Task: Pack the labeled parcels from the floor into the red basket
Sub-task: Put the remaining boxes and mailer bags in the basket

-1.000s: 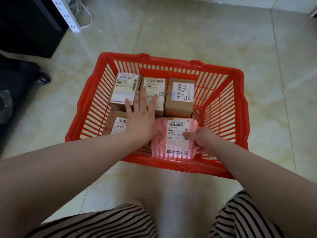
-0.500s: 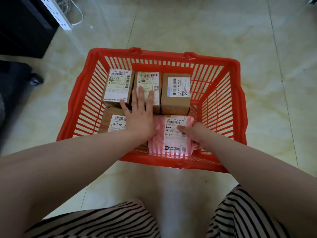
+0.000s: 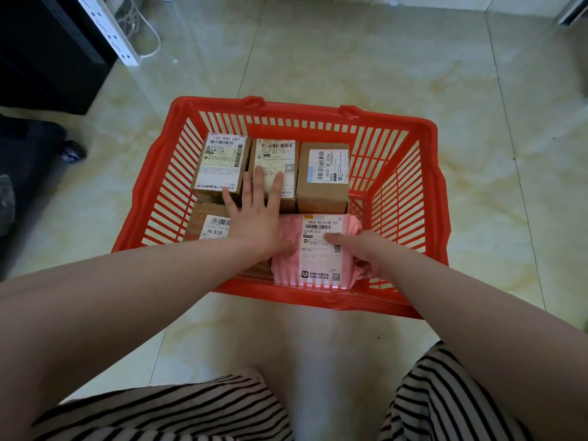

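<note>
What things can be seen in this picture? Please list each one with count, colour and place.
basket: 1, red plastic, on the floor at centre
cardboard boxes: 4, brown with white labels; three in the far row of the basket, one near left under the left hand
pink parcel: 1, pink with white label, near right in the basket
power strip: 1, white, far left on the floor
floor: 1, pale glossy tiles
left hand: 1, fingers straight, resting on the boxes
right hand: 1, gripping the pink parcel's right edge
striped trousers: black and white, bottom edge
</note>
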Available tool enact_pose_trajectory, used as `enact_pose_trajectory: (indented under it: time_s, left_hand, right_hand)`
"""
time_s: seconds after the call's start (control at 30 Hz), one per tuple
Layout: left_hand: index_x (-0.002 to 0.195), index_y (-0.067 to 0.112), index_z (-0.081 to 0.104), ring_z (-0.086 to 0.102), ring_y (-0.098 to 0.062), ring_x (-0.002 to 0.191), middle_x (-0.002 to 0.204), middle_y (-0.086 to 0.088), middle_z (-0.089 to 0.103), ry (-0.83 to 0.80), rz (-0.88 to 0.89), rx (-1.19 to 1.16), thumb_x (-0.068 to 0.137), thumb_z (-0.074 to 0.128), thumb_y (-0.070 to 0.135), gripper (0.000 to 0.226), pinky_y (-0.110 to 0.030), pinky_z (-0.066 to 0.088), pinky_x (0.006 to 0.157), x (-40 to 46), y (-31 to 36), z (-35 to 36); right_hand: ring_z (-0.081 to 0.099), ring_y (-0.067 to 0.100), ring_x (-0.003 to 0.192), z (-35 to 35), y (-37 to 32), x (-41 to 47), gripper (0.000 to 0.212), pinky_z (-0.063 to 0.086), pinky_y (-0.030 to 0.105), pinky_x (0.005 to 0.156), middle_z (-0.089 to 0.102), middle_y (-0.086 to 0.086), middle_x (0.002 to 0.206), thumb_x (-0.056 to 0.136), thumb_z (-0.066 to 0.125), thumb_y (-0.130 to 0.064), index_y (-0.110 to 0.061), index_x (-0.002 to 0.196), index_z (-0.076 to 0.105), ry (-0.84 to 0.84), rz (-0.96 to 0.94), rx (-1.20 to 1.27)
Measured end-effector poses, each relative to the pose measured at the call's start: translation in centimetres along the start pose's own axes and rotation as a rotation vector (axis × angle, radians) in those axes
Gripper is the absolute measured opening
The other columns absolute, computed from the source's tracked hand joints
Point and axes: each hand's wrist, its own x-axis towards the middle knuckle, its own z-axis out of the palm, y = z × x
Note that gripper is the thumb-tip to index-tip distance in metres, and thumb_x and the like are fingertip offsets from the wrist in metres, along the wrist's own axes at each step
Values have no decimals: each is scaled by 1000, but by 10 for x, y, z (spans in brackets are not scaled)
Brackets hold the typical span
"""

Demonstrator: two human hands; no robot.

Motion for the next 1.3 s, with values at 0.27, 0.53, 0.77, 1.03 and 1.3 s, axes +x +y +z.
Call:
enact_pose_trajectory:
  time_s: [0.27, 0.53, 0.77, 1.03, 1.3]
  left_hand:
    - [151, 25, -22, -23, -35, 147, 158, -13, -29, 28, 56, 19, 66, 74, 59, 133, -64, -6, 115, -5, -7, 5]
    - [151, 23, -24, -24, -35, 147, 158, -16, -30, 38, 60, 20, 61, 77, 61, 140, -61, -10, 115, -4, -10, 9]
    - [149, 25, -27, -26, -31, 146, 157, -13, -32, 44, 74, -8, 65, 73, 63, 136, -61, -14, 112, -1, -11, 7]
    - [150, 23, -25, -26, -31, 147, 158, -12, -29, 56, 66, -10, 67, 67, 69, 132, -60, -14, 113, 2, -5, 0]
    - [152, 22, -21, -21, -30, 148, 160, -12, -24, 51, 69, -25, 70, 65, 67, 127, -57, -11, 117, 2, -6, -3]
  right_hand:
    - [69, 25, 64, 25, 3, 12, 42, 60, 37, 62, 70, 11, 82, 85, 66, -48, -8, 93, 56, 94, -116, -227]
    - [71, 32, 84, 15, 8, 11, 43, 60, 45, 76, 73, 13, 93, 80, 73, -44, -10, 103, 59, -85, -8, -74]
    - [72, 37, 89, 2, 4, 13, 55, 55, 53, 88, 75, 15, 98, 69, 82, -44, -8, 106, 64, -120, 64, -38]
    - [67, 39, 98, 3, 3, 10, 74, 51, 53, 93, 72, 16, 105, 57, 85, -52, -8, 111, 61, -71, 96, -38]
    - [65, 33, 97, 6, 0, 1, 61, 54, 45, 85, 70, 13, 104, 68, 82, -45, -10, 112, 57, -17, 62, 17]
